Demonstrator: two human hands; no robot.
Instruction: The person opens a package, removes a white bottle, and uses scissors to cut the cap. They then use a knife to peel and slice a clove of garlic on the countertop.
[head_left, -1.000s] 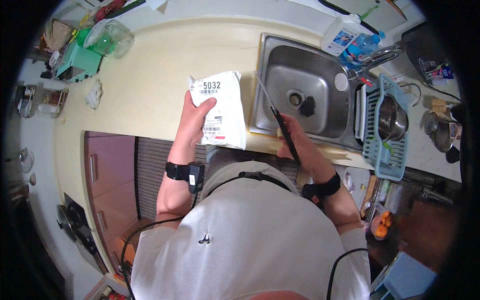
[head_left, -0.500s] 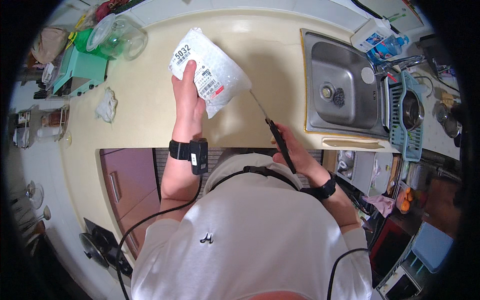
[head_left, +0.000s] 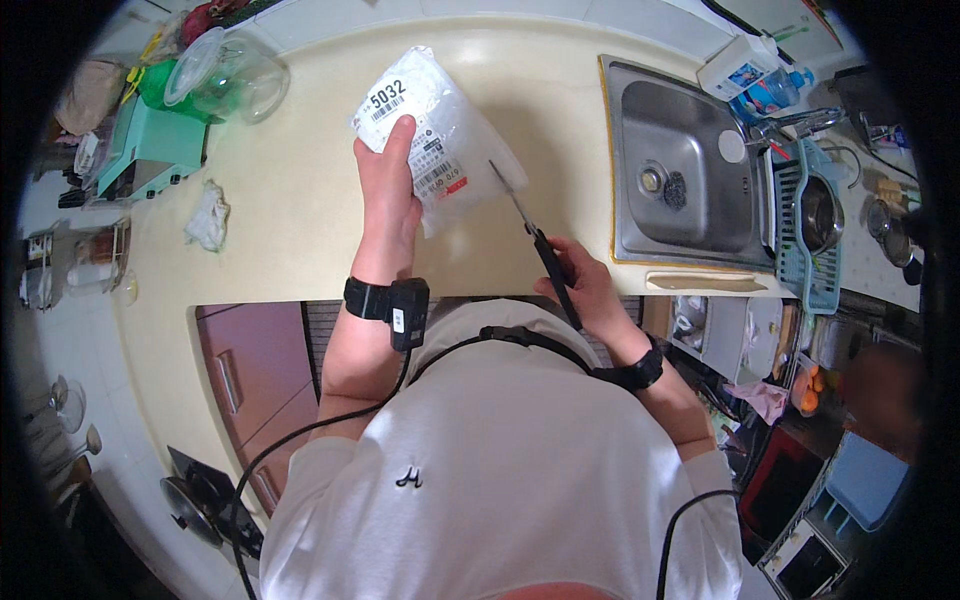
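Note:
My left hand (head_left: pixel 385 180) grips a white plastic mailing parcel (head_left: pixel 465 130) by its left side, with the thumb lying over the printed label. The parcel is held tilted above the countertop. My right hand (head_left: pixel 592 295) is closed around the black handles of a pair of scissors (head_left: pixel 551 262). Their metal blade points up and left, and its tip overlaps the parcel's lower right edge. Whether the blades are spread or have cut into the plastic, I cannot tell.
A steel sink (head_left: pixel 685 120) is set into the cream countertop (head_left: pixel 290 220) at right, with a blue dish rack (head_left: pixel 820 230) beside it. At left lie a crumpled white cloth (head_left: pixel 208 217), a clear jar (head_left: pixel 255 85) and a mint-green box (head_left: pixel 165 140).
The parcel has shifted slightly right and turned a little in my left hand. The scissors have moved up and left, so the blade tip now overlaps the parcel's edge.

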